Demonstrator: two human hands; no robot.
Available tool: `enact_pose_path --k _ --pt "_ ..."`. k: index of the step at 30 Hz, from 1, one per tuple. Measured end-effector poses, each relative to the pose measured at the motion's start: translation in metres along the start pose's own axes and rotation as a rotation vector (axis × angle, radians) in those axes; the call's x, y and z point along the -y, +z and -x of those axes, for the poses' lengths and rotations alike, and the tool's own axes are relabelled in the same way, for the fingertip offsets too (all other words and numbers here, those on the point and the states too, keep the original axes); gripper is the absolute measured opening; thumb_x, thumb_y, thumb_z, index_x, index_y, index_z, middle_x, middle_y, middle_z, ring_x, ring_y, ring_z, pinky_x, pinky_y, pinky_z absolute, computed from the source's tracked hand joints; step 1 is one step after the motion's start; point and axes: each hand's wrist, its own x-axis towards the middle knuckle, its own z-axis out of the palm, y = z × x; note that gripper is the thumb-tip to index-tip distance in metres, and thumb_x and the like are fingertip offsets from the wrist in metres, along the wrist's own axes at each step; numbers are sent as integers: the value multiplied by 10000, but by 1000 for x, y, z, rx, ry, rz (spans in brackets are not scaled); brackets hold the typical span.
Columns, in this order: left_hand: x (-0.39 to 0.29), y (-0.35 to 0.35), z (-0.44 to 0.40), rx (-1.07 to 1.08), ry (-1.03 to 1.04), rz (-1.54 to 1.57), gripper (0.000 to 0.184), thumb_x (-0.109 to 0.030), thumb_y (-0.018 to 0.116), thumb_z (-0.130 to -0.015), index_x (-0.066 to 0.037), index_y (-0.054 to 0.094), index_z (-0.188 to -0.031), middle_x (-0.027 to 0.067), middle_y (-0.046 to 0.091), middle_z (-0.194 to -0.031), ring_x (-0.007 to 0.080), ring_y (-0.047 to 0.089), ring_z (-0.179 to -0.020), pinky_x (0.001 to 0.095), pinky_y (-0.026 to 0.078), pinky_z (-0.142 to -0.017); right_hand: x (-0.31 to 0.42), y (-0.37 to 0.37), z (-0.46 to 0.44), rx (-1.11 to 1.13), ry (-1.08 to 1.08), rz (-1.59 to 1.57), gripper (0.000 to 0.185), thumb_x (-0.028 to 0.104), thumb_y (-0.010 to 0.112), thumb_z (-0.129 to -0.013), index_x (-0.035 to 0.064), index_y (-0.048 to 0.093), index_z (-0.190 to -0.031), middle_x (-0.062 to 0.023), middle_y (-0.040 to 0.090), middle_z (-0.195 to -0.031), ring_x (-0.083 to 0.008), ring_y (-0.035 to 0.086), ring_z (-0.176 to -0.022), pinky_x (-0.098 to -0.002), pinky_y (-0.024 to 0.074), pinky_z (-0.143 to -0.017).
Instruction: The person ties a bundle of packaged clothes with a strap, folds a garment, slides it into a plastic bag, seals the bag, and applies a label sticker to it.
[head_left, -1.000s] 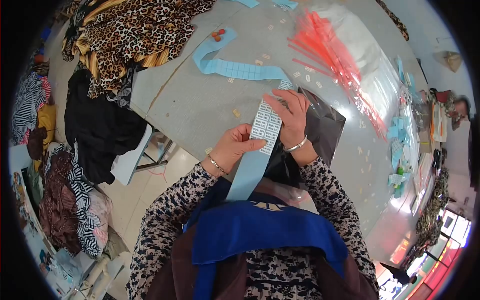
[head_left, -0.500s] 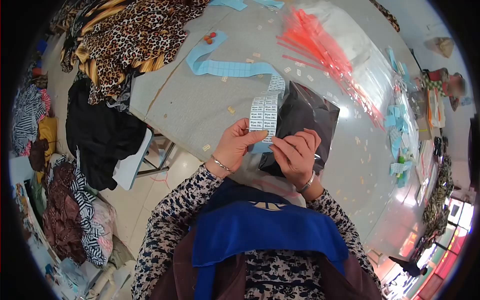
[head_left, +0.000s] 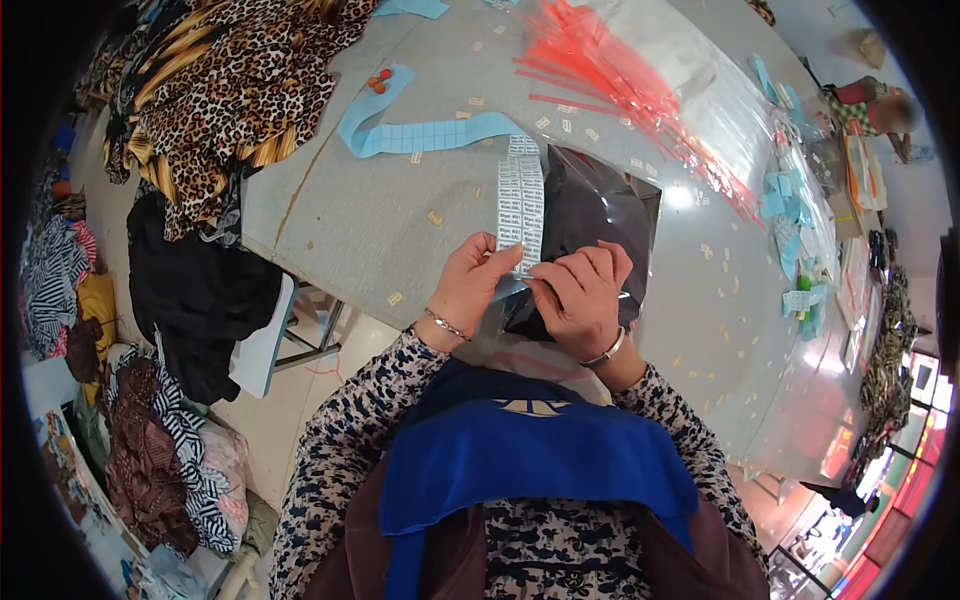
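A strip of white printed size labels on blue backing runs up from my hands across the table. My left hand grips the strip's near end, thumb on top of the labels. My right hand is closed, thumb and forefinger pinched at the strip's lower right edge; whether a single label is between them is too small to tell. Beneath and beside that hand lies a dark folded item in a clear plastic bag. The bare blue backing curls away to the upper left.
Leopard-print fabric and black cloth hang over the table's left edge. Clear bags with red edges lie at the back. Small red and orange balls rest by the backing. Blue backing scraps lie right; a person is beyond.
The label strip has tilted flatter, away from me, and looks narrower. My right fingertips have shifted slightly down along its edge. The whole view has moved a little.
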Motion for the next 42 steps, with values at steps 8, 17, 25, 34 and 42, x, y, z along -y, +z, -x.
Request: enact_pose_path --k 8,17,25,34,42 --pt "19 -5 -15 -27 139 -266 191 -169 658 -892 -38 520 -910 -6 604 -734 22 515 -621 184 382 -522 -6 4 6 13 -5 -1 114 112 702 -673 146 632 -757 24 574 -775 -180 539 -853 -477 312 -935" --pt "23 -49 -54 -122 257 -410 207 -186 668 -886 -31 532 -910 32 637 -774 55 553 -632 217 416 -543 -62 -26 -7 331 872 -996 58 113 686 -830 62 658 -829 21 609 -803 -70 542 -756 -219 432 -689" --pt "-21 -87 -46 -610 573 -1432 446 -258 689 -818 -5 527 -1148 210 584 -1157 384 548 -1075 460 428 -890 -244 -27 -4 472 1000 -677 141 113 679 -827 1 687 -911 -18 664 -830 -100 586 -775 -250 475 -719" --pt "53 49 13 420 756 -1637 883 -499 738 -680 -255 357 -1438 222 214 -1508 412 196 -1391 622 122 -1091 -254 4 6 467 1042 -395 212 186 756 -773 10 689 -870 -40 654 -785 -119 569 -711 -280 471 -673" --pt "83 34 27 278 588 -1834 987 -532 755 -620 -282 303 -1461 240 158 -1521 442 139 -1396 642 114 -1078 -190 -27 84 251 1190 -394 800 584 669 -765 -58 521 -1219 -191 654 -970 -256 641 -891 -357 508 -756"
